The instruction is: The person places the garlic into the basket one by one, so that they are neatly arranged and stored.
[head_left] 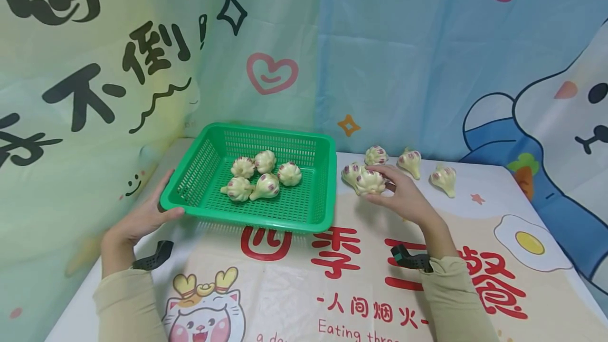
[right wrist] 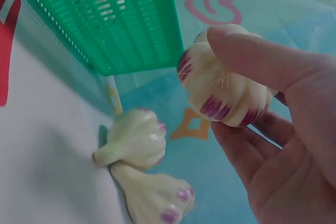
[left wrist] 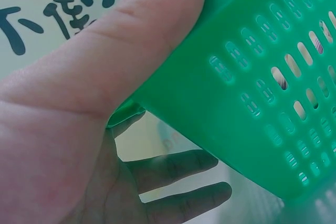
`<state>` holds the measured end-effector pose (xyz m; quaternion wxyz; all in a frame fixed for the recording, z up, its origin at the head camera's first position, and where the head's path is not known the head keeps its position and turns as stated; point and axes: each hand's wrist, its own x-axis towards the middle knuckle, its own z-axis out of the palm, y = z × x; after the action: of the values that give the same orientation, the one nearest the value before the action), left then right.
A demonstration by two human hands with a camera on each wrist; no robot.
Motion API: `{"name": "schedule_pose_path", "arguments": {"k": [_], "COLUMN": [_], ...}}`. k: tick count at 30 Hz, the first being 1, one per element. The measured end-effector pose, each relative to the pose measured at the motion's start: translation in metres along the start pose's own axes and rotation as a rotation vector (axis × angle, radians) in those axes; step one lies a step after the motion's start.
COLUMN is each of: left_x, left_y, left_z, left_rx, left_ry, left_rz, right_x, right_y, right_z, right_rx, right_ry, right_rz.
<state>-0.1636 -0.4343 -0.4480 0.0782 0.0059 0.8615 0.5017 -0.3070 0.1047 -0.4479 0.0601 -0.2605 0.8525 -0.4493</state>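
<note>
My right hand (head_left: pixel 404 194) pinches a garlic bulb (head_left: pixel 370 182) between thumb and fingers; the right wrist view shows this bulb (right wrist: pixel 226 85) raised off the table, with purple streaks. Just beside it is another garlic bulb (head_left: pixel 350 174). A green plastic basket (head_left: pixel 325 189) stands to the left and holds several garlic bulbs (head_left: pixel 266 186). At its near left corner is my left hand (head_left: pixel 142 215), thumb against the rim and fingers along the outside. In the left wrist view those fingers (left wrist: pixel 178 169) are straight, and two of them stand apart from the basket wall.
More garlic bulbs lie along the table's back right: one bulb (head_left: pixel 376 154) near the backdrop, a second bulb (head_left: pixel 410 162) and a third bulb (head_left: pixel 444 180) farther right. A printed cloth (head_left: pixel 285 300) covers the table. Printed curtains (head_left: pixel 380 57) hang behind and at the left.
</note>
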Motion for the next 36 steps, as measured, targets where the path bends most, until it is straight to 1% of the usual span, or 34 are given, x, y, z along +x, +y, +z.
{"name": "schedule_pose_path", "arguments": {"k": [7, 15, 22, 29, 36], "left_x": [0.0, 0.0, 0.0, -0.001, -0.001], "left_y": [-0.001, -0.002, -0.001, 0.0, 0.0], "left_z": [0.0, 0.0, 0.001, 0.0, 0.0], "left_rx": [0.018, 0.017, 0.004, 0.004, 0.001], "left_ry": [0.004, 0.005, -0.002, 0.001, -0.005], "left_rz": [-0.01, -0.008, -0.001, -0.001, -0.007], "right_x": [-0.001, -0.003, -0.006, -0.006, -0.007], "right_y": [-0.012, -0.024, -0.033, -0.038, -0.041], "right_z": [0.004, 0.007, 0.005, 0.006, 0.007], "right_rx": [0.001, 0.035, 0.02, 0.031, 0.045], "right_ry": [-0.016, -0.042, -0.029, -0.028, -0.035], "right_rz": [-0.047, -0.067, -0.086, -0.119, -0.127]}}
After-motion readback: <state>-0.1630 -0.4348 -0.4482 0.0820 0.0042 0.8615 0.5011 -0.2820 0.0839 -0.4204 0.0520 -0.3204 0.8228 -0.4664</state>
